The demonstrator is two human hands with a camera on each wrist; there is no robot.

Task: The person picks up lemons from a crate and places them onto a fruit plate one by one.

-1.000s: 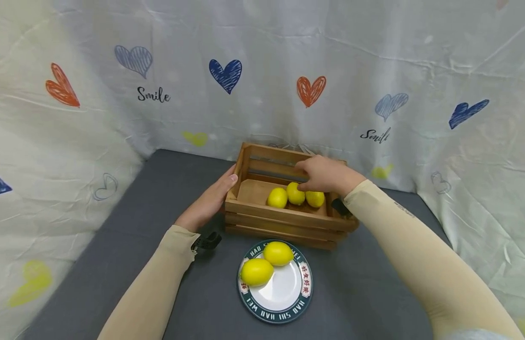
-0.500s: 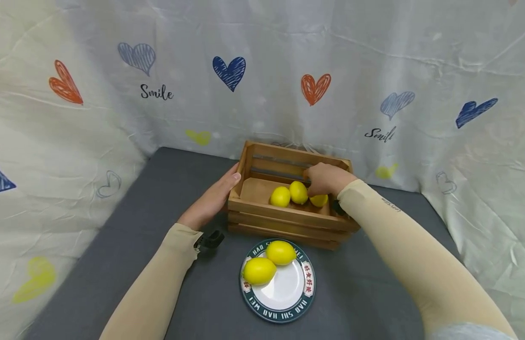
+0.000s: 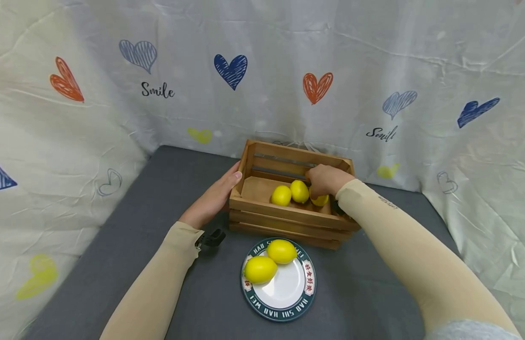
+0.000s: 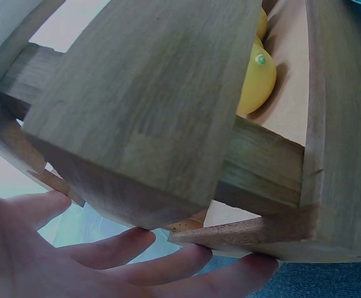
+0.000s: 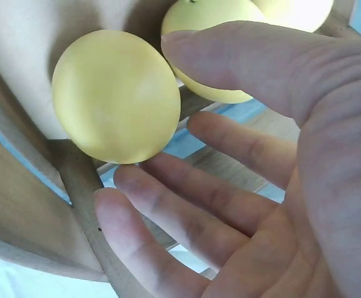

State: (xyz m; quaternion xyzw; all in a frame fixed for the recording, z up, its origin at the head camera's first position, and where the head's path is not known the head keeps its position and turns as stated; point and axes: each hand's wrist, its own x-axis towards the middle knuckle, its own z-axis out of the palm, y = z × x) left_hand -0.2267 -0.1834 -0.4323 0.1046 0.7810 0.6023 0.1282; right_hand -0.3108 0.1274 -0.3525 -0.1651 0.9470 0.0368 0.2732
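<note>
A slatted wooden crate [image 3: 283, 215] holds three lemons in its right half. My left hand [image 3: 215, 196] rests against the crate's left end; in the left wrist view its spread fingers [image 4: 168, 264] touch the lower edge of the wood. Inside the crate, my right hand [image 3: 328, 180] reaches down over the rightmost lemon [image 3: 319, 200]. Seen from the right wrist, the thumb and spread, slightly bent fingers stand around that lemon [image 5: 115, 96], their tips at its edge, the palm apart from it. The middle lemon [image 3: 299, 191] and left lemon [image 3: 281, 195] lie beside it.
In front of the crate stands a white plate with a green lettered rim [image 3: 278, 315], bearing two lemons [image 3: 260, 269]. A dark grey cloth [image 3: 131, 226] covers the table. Behind hangs a pale curtain [image 3: 271, 47] printed with hearts, close to the crate's back.
My right hand has lowered from above the crate's rear onto the rightmost lemon, and has stayed there over the last half second. The left hand keeps its place on the crate.
</note>
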